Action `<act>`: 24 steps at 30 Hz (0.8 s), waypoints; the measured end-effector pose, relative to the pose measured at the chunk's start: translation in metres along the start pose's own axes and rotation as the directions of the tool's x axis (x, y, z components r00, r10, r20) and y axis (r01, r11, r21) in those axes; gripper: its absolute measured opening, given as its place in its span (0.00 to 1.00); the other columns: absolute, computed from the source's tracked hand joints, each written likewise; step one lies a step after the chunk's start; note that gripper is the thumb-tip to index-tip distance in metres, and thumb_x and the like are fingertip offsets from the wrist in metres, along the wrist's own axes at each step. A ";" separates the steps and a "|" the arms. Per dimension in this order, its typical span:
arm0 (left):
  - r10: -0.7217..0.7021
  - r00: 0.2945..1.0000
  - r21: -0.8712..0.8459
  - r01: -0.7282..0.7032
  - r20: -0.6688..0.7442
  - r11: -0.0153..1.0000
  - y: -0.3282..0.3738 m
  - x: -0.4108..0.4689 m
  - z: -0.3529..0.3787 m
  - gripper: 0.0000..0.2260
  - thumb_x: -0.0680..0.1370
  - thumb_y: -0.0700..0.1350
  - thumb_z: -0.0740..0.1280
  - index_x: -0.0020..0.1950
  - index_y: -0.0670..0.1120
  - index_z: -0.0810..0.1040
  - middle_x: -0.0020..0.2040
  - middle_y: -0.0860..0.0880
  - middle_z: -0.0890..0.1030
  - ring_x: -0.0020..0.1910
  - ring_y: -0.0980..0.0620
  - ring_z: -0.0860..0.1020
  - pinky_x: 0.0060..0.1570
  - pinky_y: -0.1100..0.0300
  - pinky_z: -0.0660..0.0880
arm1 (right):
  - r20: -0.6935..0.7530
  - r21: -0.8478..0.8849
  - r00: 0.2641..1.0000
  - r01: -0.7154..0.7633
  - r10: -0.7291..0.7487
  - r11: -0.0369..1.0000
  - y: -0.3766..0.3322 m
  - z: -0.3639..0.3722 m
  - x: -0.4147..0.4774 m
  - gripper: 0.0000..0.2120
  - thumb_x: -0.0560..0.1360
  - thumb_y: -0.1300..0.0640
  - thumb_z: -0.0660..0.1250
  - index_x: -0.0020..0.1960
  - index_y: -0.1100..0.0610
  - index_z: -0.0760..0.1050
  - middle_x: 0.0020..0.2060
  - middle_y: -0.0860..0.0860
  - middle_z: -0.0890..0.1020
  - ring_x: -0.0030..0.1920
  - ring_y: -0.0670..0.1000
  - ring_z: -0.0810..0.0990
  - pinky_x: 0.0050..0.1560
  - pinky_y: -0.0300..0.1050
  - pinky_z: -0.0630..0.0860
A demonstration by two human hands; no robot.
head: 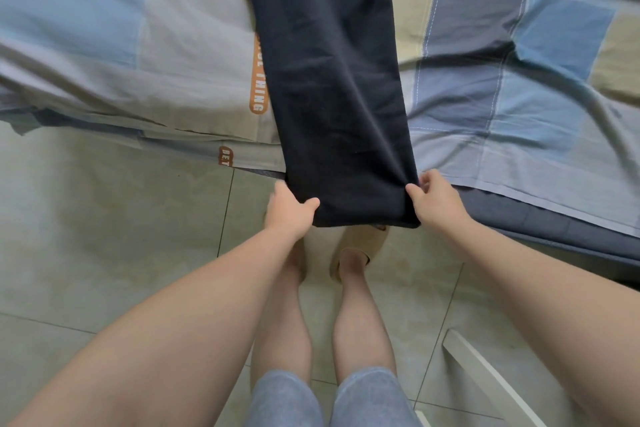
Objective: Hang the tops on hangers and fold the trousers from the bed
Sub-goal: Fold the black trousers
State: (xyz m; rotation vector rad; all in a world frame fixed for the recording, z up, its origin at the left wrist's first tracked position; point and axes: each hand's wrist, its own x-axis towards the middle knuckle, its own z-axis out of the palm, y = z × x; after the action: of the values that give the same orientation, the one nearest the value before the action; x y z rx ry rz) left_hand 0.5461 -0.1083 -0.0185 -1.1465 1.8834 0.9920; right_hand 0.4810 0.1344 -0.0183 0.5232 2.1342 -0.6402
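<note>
1. Trousers [332, 80], dark navy, lie lengthwise as one long flat band on the bed [519, 45]; their near end overhangs the bed's edge and is stretched between the two hands.
2. Left hand [289, 208] pinches the near left corner of the trousers; the thumb lies on top of the cloth; the other fingers are tucked under it and mostly hidden.
3. Right hand [437, 201] pinches the near right corner; thumb and forefinger press together on the cloth's edge; the remaining fingers curl behind.
4. Between the two sets of fingers the hem runs straight and taut; beyond the fingers the cloth runs over the bed and out of the top of the view.
5. Bed cover, a patchwork of blue, grey and beige squares, spreads to either side of the fingers; beyond the left fingers an orange label [259, 80] with white letters is partly covered by the trousers.
6. Below the fingers lies the tiled floor [104, 218]; the person's bare legs, blue shorts [287, 399] and a beige slipper [363, 241] on the right foot show there; a white bar [485, 374] lies beside the right forearm.
</note>
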 end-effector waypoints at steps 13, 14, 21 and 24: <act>0.159 0.985 -0.013 -0.160 -0.060 0.987 0.017 0.021 -0.022 0.18 0.70 0.57 0.74 0.54 0.47 0.81 0.55 0.50 0.80 0.60 0.46 0.77 0.60 0.47 0.76 | 0.305 0.316 0.952 -0.079 -0.022 0.946 -0.020 0.000 0.016 0.12 0.71 0.53 0.78 0.53 0.51 0.81 0.51 0.50 0.86 0.54 0.53 0.85 0.60 0.52 0.80; 0.143 0.990 -0.084 -0.143 -0.009 0.986 0.020 0.019 -0.025 0.18 0.69 0.55 0.74 0.54 0.46 0.82 0.52 0.50 0.83 0.57 0.46 0.80 0.55 0.49 0.79 | 0.320 0.336 0.947 -0.096 -0.018 0.937 -0.021 -0.003 0.013 0.10 0.70 0.53 0.78 0.51 0.51 0.83 0.50 0.51 0.87 0.54 0.53 0.85 0.60 0.52 0.80; 0.162 0.961 -0.219 -0.112 0.225 0.969 0.012 -0.020 -0.046 0.09 0.73 0.45 0.75 0.52 0.51 0.81 0.49 0.55 0.85 0.52 0.52 0.83 0.51 0.55 0.80 | 0.341 0.437 0.939 -0.114 -0.047 0.892 -0.020 -0.023 -0.040 0.13 0.70 0.54 0.78 0.52 0.56 0.84 0.42 0.49 0.88 0.38 0.46 0.86 0.31 0.35 0.77; 0.185 0.945 -0.185 -0.138 0.270 0.973 0.003 -0.046 -0.067 0.09 0.73 0.45 0.75 0.49 0.56 0.79 0.48 0.59 0.83 0.50 0.58 0.81 0.46 0.63 0.76 | 0.348 0.386 0.937 -0.109 -0.035 0.916 -0.016 -0.032 -0.075 0.13 0.69 0.52 0.79 0.51 0.55 0.84 0.43 0.49 0.88 0.40 0.46 0.86 0.36 0.36 0.78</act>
State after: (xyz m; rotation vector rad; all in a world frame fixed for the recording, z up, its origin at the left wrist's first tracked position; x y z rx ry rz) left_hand 0.5478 -0.1486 0.0522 -0.8906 1.7067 1.3494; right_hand 0.4957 0.1304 0.0633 0.6165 1.6573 -1.0762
